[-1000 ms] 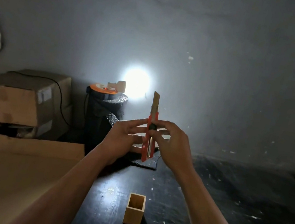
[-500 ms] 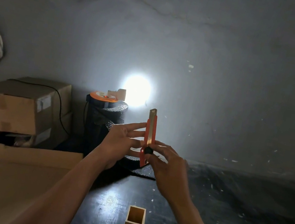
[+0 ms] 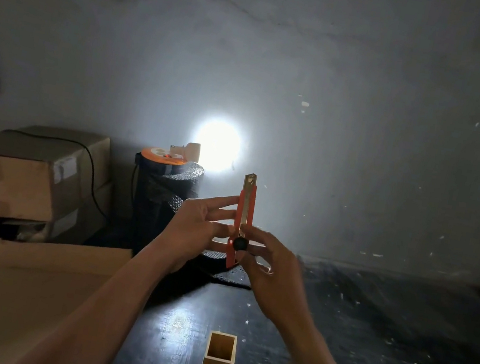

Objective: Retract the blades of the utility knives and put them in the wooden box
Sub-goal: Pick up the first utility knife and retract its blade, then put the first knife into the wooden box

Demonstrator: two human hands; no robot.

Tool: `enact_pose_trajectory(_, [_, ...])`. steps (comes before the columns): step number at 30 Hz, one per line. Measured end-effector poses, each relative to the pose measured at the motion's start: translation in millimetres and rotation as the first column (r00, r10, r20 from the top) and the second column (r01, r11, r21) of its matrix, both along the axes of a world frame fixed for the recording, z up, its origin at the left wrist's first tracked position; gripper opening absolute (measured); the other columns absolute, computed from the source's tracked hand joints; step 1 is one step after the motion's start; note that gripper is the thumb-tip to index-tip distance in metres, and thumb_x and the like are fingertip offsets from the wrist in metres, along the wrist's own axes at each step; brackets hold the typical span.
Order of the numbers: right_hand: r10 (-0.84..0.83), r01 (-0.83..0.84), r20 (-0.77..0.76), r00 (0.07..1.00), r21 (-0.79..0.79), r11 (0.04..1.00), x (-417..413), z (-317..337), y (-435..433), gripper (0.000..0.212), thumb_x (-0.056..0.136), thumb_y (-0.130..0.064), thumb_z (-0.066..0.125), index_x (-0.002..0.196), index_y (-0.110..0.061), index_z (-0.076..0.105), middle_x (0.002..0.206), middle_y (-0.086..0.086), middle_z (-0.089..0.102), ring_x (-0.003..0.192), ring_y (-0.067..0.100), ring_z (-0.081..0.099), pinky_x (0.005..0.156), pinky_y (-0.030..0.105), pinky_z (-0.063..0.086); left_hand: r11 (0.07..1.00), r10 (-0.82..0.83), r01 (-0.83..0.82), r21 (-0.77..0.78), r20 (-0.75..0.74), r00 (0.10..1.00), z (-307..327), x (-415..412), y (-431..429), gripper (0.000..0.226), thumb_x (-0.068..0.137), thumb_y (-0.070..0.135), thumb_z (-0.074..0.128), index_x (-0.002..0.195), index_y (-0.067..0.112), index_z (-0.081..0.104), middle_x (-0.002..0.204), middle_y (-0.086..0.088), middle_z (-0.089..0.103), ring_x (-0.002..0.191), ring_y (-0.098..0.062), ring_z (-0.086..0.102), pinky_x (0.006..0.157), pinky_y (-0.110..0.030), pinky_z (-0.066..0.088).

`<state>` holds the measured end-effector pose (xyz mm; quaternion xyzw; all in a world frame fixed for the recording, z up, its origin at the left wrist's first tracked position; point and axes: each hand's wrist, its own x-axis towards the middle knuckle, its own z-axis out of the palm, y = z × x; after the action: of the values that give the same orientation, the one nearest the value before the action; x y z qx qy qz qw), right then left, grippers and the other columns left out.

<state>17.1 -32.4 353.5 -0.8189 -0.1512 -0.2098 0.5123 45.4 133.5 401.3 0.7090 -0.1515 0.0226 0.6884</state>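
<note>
Above the box [image 3: 218, 358], the left hand [image 3: 195, 231] pinches the upright knife [image 3: 243, 220] and the right hand [image 3: 275, 278] thumbs its slider; only the blade tip shows, so retraction looks nearly done, boxing remains; box looks empty

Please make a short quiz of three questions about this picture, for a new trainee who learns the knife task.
1. True or false: the orange utility knife already stands inside the wooden box.
2. Which hand has its fingers at the black slider knob of the knife?
A. left hand
B. right hand
C. neither
3. Fill in: the knife is held upright, its tip pointing ____.

Key
1. False. Both hands hold it in the air, above the box on the dark table.
2. B
3. up
</note>
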Motion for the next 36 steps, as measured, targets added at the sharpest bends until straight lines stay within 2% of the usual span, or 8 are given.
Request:
enact_pose_trajectory(3, [0.001, 0.000, -0.019, 1.000, 0.040, 0.999, 1, -1, -1, 0.023, 0.092, -0.034, 0.071, 0.111, -0.039, 0.058, 0.103, -0.035, 0.060, 0.088, -0.009, 0.065, 0.068, 0.000, 0.046, 1.000, -0.005, 0.005, -0.004, -0.007, 1.000, -5, 0, 0, 0.058, 0.089, -0.017, 0.064, 0.133, 0.020, 0.069, 0.110, -0.001, 0.082, 0.092, -0.023, 0.081, 0.068, -0.034, 0.065])
enact_pose_trajectory(13, [0.015, -0.015, -0.035, 0.999, -0.002, 1.000, 4, -8, -1, 0.017, 0.097, -0.026, 0.066, 0.107, -0.039, 0.064, 0.104, -0.031, 0.062, 0.088, -0.013, 0.061, 0.066, -0.005, 0.041, 1.000, 0.026, -0.026, 0.002, -0.019, 0.999, -8, -2, 0, 0.055, 0.090, -0.016, 0.064, 0.131, 0.020, 0.071, 0.094, 0.011, 0.083, 0.083, -0.012, 0.081, 0.058, -0.021, 0.061])
enact_pose_trajectory(17, [0.037, -0.036, -0.028, 0.999, 0.026, 0.999, 6, -12, -2, 0.021, 0.096, -0.025, 0.068, 0.113, -0.036, 0.063, 0.103, -0.036, 0.059, 0.085, -0.020, 0.062, 0.067, -0.006, 0.042, 0.999, 0.029, -0.029, -0.025, -0.027, 0.999, -14, 1, 0, 0.055, 0.089, -0.016, 0.064, 0.132, 0.019, 0.070, 0.106, -0.001, 0.083, 0.087, -0.018, 0.082, 0.059, -0.025, 0.062])
enact_pose_trajectory(24, [0.022, -0.024, -0.034, 0.999, -0.055, 0.998, 13, -24, -6, 0.024, 0.101, -0.018, 0.059, 0.117, -0.034, 0.069, 0.115, -0.024, 0.064, 0.096, -0.005, 0.063, 0.074, -0.005, 0.041, 0.999, 0.020, -0.021, -0.036, -0.039, 0.999, -29, 8, -1, 0.057, 0.088, -0.016, 0.065, 0.133, 0.020, 0.069, 0.113, -0.005, 0.081, 0.092, -0.021, 0.081, 0.062, -0.027, 0.063])
enact_pose_trajectory(28, [0.009, -0.007, -0.033, 0.999, 0.069, 0.998, 22, -27, -8, 0.027, 0.099, -0.028, 0.064, 0.118, -0.044, 0.055, 0.108, -0.033, 0.061, 0.089, -0.018, 0.064, 0.072, -0.001, 0.047, 0.997, -0.017, 0.012, -0.072, -0.070, 0.997, -46, 10, -2, 0.056, 0.085, -0.018, 0.068, 0.127, 0.018, 0.071, 0.107, -0.009, 0.082, 0.088, -0.024, 0.081, 0.063, -0.032, 0.064])
enact_pose_trajectory(31, [0.004, 0.003, -0.082, 0.997, 0.080, 0.997, 36, -30, -10, 0.041, 0.097, -0.032, 0.066, 0.134, -0.040, 0.049, 0.109, -0.030, 0.059, 0.086, -0.013, 0.063, 0.065, -0.001, 0.046, 0.999, -0.032, 0.029, -0.033, -0.093, 0.995, -68, 15, -1, 0.055, 0.085, -0.020, 0.065, 0.127, 0.016, 0.071, 0.106, -0.012, 0.082, 0.091, -0.030, 0.081, 0.072, -0.043, 0.066])
enact_pose_trajectory(33, [0.008, -0.003, -0.093, 0.996, 0.053, 0.999, 47, -35, -13, 0.046, 0.095, -0.032, 0.070, 0.136, -0.042, 0.050, 0.116, -0.025, 0.063, 0.093, -0.007, 0.066, 0.075, 0.005, 0.051, 0.998, -0.053, 0.050, -0.026, -0.127, 0.990, -87, 19, 0, 0.055, 0.086, -0.023, 0.062, 0.128, 0.013, 0.070, 0.106, -0.015, 0.081, 0.092, -0.034, 0.080, 0.074, -0.047, 0.066])
enact_pose_trajectory(36, [0.006, -0.007, -0.113, 0.994, -0.011, 1.000, 64, -49, -17, 0.048, 0.092, -0.028, 0.073, 0.135, -0.040, 0.056, 0.128, -0.006, 0.070, 0.106, 0.013, 0.071, 0.089, 0.037, 0.062, 0.998, -0.056, 0.055, -0.009, -0.187, 0.981, -113, 24, 0, 0.056, 0.087, -0.026, 0.058, 0.126, 0.014, 0.070, 0.104, -0.012, 0.082, 0.088, -0.031, 0.081, 0.066, -0.036, 0.065])
